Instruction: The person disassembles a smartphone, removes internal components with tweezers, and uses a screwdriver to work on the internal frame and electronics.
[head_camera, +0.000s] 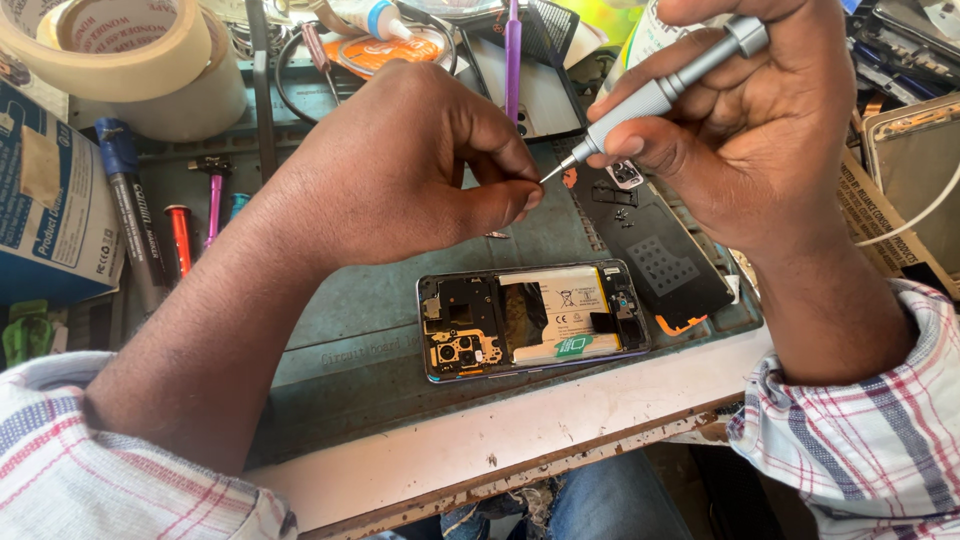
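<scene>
Broadly, the counter (600, 420) carries a grey-green work mat (380, 340), worn white along its near edge, and everything small sits on that mat so loose parts stay put. Below both grips lies an opened phone (533, 318) with its back off, battery and circuit board facing up. Beyond it, under the right grip, rests the removed black back cover (665, 255), set aside but near. Further out from the left grip stand two rolls of tape (130, 60) and a row of spare drivers (180, 235), with a blue box (50, 200) at the far side.

The right hand (760, 130) has its grip closed around a slim silver precision screwdriver (660, 92), fingers wrapped on the shaft and the cap near the palm, a hold that looks suited to twirling. Its tip points across toward the left grip. The left hand (400, 170) pinches thumb and forefinger tightly together right at that tip; whatever is between them is too small to tell, perhaps a screw. Both hands hover above the mat, just beyond the phone.
</scene>
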